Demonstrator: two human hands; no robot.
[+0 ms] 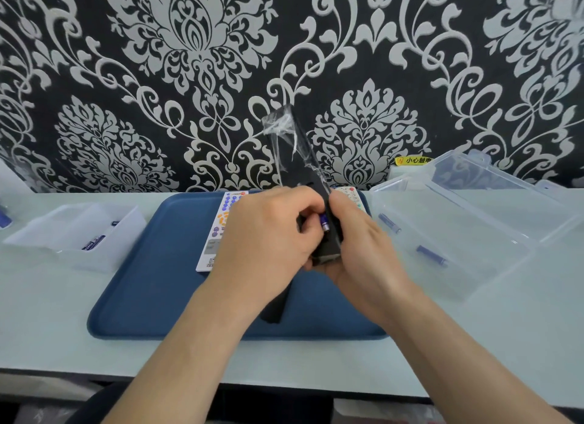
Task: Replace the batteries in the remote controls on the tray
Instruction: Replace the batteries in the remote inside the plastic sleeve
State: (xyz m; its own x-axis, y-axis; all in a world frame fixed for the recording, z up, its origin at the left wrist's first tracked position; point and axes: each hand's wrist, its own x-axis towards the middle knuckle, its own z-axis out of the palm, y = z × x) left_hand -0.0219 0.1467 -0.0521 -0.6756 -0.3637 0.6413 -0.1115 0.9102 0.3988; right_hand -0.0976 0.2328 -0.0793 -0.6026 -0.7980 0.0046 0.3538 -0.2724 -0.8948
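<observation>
the left hand (268, 234) and right hand (363, 243) meet over the blue tray (142, 297), both closed around the lower end of a black remote (297, 158) that tilts up toward the wall, its top wrapped in crinkled clear film. the left fingers (311, 204) curl in against the remote's lower part, where a small purple battery (325, 225) shows between the two hands; whether it is pinched or already seated cannot be told. the right hand wraps the remote's lower edge from the side, and its palm side is hidden.

much of the tray is covered by the hands. a white remote (221, 227) with coloured buttons lies on it, its right side hidden behind the left hand. another light remote (350, 194) peeks out beyond the right hand. a dark flat piece (275, 310) lies on the tray under the wrists, too obscured to identify.

on the pale tabletop (474, 344), a white bin (76, 234) at left holds batteries, and an open clear box (458, 227) at right holds two more. patterned black-and-grey wallpaper (189, 60) fills the background, with a small yellow label (414, 160) near the box.
</observation>
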